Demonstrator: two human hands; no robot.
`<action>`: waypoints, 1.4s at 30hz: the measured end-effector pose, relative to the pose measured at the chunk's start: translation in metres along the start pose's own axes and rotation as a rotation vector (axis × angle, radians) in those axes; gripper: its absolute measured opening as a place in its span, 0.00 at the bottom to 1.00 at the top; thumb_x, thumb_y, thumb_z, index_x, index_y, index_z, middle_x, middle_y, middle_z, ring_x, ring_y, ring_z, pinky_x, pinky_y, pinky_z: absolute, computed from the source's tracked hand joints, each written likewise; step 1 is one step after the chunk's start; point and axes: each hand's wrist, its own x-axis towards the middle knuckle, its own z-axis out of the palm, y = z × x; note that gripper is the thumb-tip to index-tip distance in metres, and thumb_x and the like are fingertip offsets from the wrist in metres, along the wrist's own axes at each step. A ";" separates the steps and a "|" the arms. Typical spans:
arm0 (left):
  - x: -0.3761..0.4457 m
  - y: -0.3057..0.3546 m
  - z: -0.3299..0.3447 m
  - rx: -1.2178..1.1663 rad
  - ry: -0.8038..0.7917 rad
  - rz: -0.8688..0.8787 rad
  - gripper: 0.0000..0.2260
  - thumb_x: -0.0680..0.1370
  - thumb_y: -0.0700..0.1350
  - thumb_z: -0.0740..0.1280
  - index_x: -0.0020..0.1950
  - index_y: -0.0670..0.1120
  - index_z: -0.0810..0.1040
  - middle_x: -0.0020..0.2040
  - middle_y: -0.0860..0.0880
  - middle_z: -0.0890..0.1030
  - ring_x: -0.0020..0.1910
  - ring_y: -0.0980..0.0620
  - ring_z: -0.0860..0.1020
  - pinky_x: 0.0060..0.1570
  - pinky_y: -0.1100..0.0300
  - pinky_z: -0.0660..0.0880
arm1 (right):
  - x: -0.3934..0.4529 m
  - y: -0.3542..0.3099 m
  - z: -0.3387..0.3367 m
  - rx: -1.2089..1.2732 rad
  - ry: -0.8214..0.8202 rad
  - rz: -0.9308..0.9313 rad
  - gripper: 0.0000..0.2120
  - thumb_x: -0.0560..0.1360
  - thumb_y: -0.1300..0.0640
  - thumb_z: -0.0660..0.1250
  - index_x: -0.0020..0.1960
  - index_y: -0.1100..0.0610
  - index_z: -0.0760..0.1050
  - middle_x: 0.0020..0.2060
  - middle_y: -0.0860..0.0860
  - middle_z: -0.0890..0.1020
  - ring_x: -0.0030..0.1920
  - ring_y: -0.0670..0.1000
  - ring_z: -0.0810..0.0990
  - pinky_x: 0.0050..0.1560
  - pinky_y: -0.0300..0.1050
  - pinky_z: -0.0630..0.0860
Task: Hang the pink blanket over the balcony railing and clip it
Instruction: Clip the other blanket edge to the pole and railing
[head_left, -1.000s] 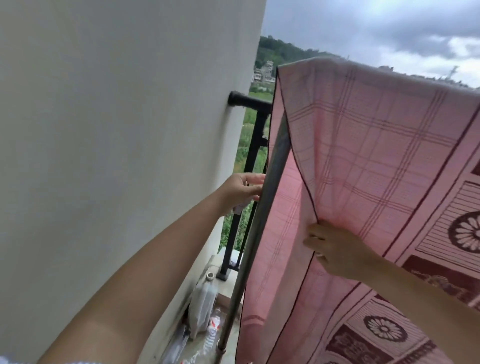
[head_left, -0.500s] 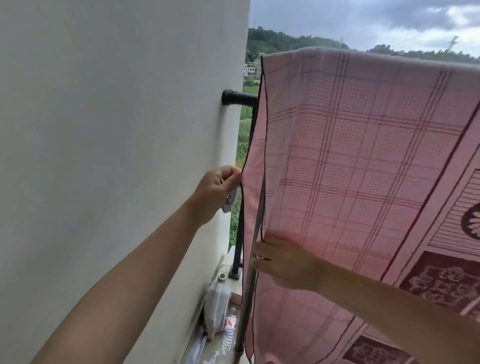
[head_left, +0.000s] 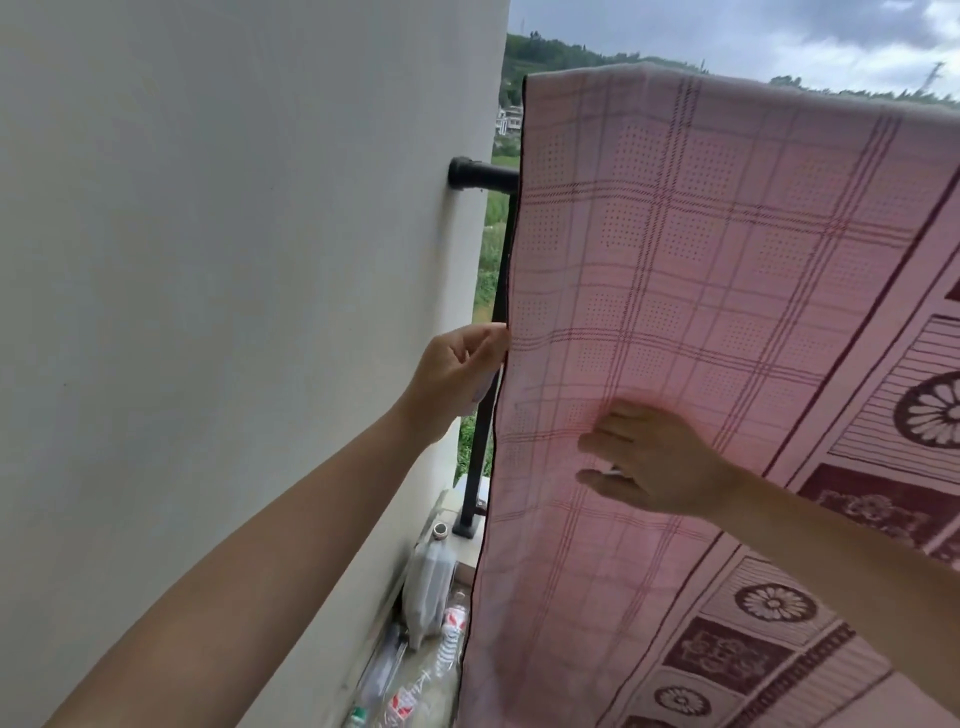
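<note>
The pink blanket (head_left: 701, 270), checked with dark red flower panels, hangs over the black balcony railing (head_left: 485, 175) and covers nearly all of it. Only the rail's wall end and one post (head_left: 480, 441) show. My left hand (head_left: 457, 374) is closed on the blanket's left edge at mid height, and a small pale object peeks out under its fingers. My right hand (head_left: 654, 457) lies flat against the blanket's face with fingers apart, holding nothing. What the pale object is cannot be told.
A white wall (head_left: 234, 312) fills the left side, close to my left arm. On the floor by the post's foot stand a translucent jug (head_left: 428, 587) and several plastic bottles (head_left: 415, 691). Beyond the railing are green hills and sky.
The blanket's left flap has been drawn left and now hides the grey pole. My right hand let go of the edge and flattened on the cloth. My left hand closed on the edge.
</note>
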 end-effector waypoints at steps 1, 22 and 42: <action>-0.002 0.004 0.003 0.001 0.030 0.010 0.09 0.78 0.37 0.60 0.50 0.36 0.79 0.21 0.40 0.69 0.16 0.62 0.64 0.18 0.73 0.59 | 0.000 0.002 -0.007 -0.007 -0.023 0.014 0.24 0.78 0.47 0.52 0.39 0.60 0.79 0.28 0.52 0.80 0.29 0.52 0.77 0.37 0.40 0.71; -0.012 -0.012 0.027 0.501 0.607 0.245 0.14 0.73 0.45 0.62 0.46 0.37 0.82 0.37 0.37 0.82 0.35 0.41 0.76 0.36 0.61 0.66 | 0.135 -0.036 -0.167 -0.264 -0.356 -0.045 0.14 0.71 0.60 0.68 0.57 0.58 0.76 0.51 0.51 0.78 0.51 0.52 0.77 0.51 0.43 0.75; -0.016 -0.013 0.032 0.443 0.614 0.121 0.10 0.77 0.41 0.63 0.44 0.36 0.81 0.37 0.40 0.82 0.35 0.49 0.74 0.36 0.60 0.72 | 0.182 -0.042 -0.121 -0.480 -0.662 -0.110 0.20 0.74 0.59 0.63 0.65 0.58 0.68 0.61 0.53 0.75 0.60 0.53 0.73 0.62 0.47 0.72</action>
